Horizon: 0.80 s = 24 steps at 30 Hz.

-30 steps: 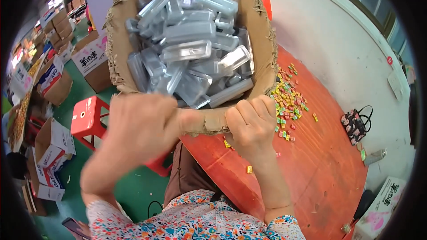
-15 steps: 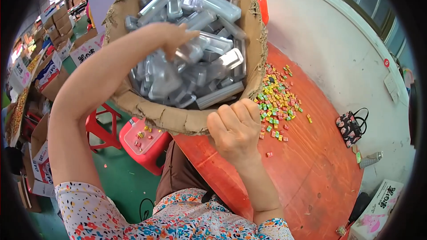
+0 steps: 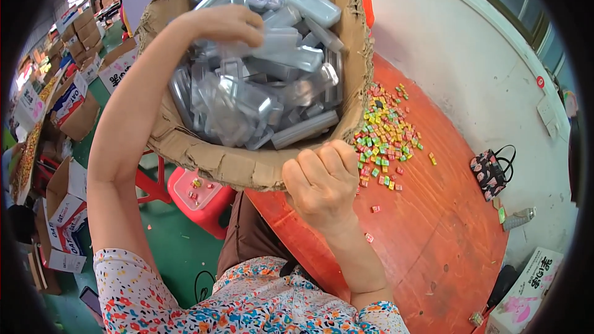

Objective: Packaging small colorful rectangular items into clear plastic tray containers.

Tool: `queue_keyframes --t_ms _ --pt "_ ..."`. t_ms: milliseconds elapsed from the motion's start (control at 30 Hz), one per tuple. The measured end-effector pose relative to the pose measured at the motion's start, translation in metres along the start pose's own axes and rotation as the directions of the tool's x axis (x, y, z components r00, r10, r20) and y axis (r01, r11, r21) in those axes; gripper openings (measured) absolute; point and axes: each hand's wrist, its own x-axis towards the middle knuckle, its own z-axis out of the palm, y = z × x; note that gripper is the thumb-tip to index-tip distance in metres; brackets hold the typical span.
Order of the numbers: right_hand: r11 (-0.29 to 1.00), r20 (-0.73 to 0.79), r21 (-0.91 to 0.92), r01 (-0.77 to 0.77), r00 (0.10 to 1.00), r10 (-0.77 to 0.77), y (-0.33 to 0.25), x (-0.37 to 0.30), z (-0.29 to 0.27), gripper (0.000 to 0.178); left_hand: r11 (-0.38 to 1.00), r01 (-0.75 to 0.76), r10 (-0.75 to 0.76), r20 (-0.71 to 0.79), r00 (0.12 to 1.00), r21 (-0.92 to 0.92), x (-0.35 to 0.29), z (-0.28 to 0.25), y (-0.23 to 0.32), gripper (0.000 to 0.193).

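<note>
A big cardboard box (image 3: 247, 170) with torn, ragged edges is tilted in front of me, heaped with clear plastic containers (image 3: 309, 9). My left hand (image 3: 226, 28) reaches over its left side into the heap, fingers curled down among the containers. Its fingertips are blurred and partly hidden, so what they hold does not show. Blurred clear pieces lie right beside and under those fingers. My right hand (image 3: 323, 179) is closed in a fist around the box's near right rim, thumb side up.
Small colourful wrapped pieces (image 3: 387, 142) are spread over the red wooden table (image 3: 433, 235) to the right. A red stool (image 3: 201, 207) with a clear lid on top stands below the box. A patterned handbag (image 3: 489, 176) rests by the wall, and opened cartons (image 3: 65, 210) line the left.
My left hand has moved up and left within the box, and containers under it have shifted. The right hand keeps its grip on the rim.
</note>
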Motion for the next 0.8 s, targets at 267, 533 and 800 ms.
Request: queue_keyframes --t_ms 267,533,800 --pt "0.998 -0.042 0.060 -0.019 0.999 0.021 0.014 0.004 0.007 0.013 0.893 -0.098 -0.082 -0.374 0.924 -0.438 0.004 -0.022 0.003 0.037" --pt "0.998 -0.202 0.065 0.018 0.979 -0.005 0.037 0.034 0.041 0.010 0.883 0.063 -0.307 -0.470 0.827 -0.466 -0.060 -0.010 -0.036 0.045" --pt "0.999 -0.007 0.037 -0.033 0.999 0.034 0.074 0.073 0.070 0.009 0.973 0.102 -0.188 -0.451 0.873 -0.209 -0.017 -0.008 -0.085 0.045"
